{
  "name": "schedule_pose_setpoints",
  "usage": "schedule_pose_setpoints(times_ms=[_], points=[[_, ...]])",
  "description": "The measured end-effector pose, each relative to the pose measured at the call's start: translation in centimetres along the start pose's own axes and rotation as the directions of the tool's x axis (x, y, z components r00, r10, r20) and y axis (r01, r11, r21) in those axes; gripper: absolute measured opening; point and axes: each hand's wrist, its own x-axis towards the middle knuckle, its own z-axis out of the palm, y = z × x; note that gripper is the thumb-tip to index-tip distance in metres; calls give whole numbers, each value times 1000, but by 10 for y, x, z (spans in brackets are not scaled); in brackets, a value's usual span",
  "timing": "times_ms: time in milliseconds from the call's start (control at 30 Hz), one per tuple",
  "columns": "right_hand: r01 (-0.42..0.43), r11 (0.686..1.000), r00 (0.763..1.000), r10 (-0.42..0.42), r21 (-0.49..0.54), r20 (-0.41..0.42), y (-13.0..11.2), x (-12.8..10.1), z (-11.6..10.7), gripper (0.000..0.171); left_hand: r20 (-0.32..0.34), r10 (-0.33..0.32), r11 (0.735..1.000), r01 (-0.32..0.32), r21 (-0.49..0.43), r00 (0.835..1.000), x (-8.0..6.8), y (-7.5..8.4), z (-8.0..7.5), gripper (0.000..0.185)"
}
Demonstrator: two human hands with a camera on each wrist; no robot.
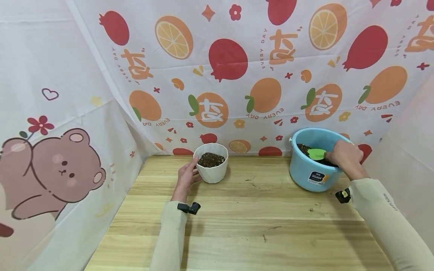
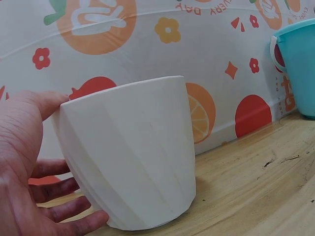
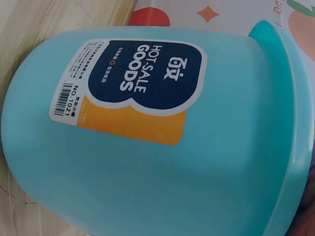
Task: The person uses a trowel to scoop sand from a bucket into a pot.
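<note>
Cream sleeves [image 1: 390, 222] of smooth cloth lay nearest, each with a small black camera [image 1: 189, 207] at the cuff, above a desk [image 1: 237, 226] with a streaky, yellowish wood grain. A few dark crumbs [image 1: 264, 238] were scattered over its surface.

At the far left of the desk stood a white pot [image 1: 213, 175], upright, its smooth wall cut into slanting facets and widening toward a thin, angular rim. Crumbly dark soil [image 1: 211, 159] with pale flecks filled it to a little below that rim. The left hand [image 1: 186, 176] held the pot from its left side, half open around the wall, thumb on the rim and fingers spread lower down.

Well apart, at the far right, stood a round, glossy light-blue bucket [image 1: 306, 171] with a rolled lip and a navy, white and orange label [image 3: 142, 88]. Similar dark potting mix [image 1: 303, 149] showed inside. The right hand [image 1: 346, 156], closed in a fist over the bucket's mouth, gripped a green scoop [image 1: 317, 154], its smooth, rounded blade pointing left; the fist hid the handle.

Behind hung creased, fruit-printed white fabric [image 1: 237, 19].
</note>
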Motion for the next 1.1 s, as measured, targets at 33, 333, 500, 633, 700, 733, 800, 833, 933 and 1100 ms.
schedule_pose_setpoints(times_ms=[33,333,500,633,700,733,800,833,933,1100], points=[[4,1000,1000,-4,5,1,-1,0,0,33,1,1,1000,-1,1,1000,0,0,-1,72],[19,999,1000,-20,28,16,-3,-4,-3,44,-4,15,1000,-15,1,1000,-1,2,-2,70],[24,999,999,-25,43,23,-3,-5,-4,45,1,13,1000,-13,3,1000,-1,1,-1,72],[27,998,999,-29,52,23,-2,-6,-4,45,0,10,1000,-10,8,1000,-1,1,-1,72],[24,998,999,-26,61,23,-2,-6,-4,46,0,13,1000,-13,10,1000,-1,1,-1,72],[23,998,999,-25,66,23,-2,-7,-4,46,1,15,1000,-15,10,1000,-1,1,-1,72],[20,997,1000,-22,77,21,-2,-8,-3,47,0,17,1000,-17,11,1000,-1,1,-1,72],[20,996,1000,-22,82,21,-2,-8,-3,48,-2,17,1000,-17,12,1000,-1,1,-1,72],[17,996,1000,-19,88,19,-3,-9,-3,50,-4,16,1000,-16,6,1000,-1,0,-1,71],[18,996,1000,-19,88,13,-3,-10,-3,51,11,26,1000,-26,-1,1000,0,-1,-1,71]])
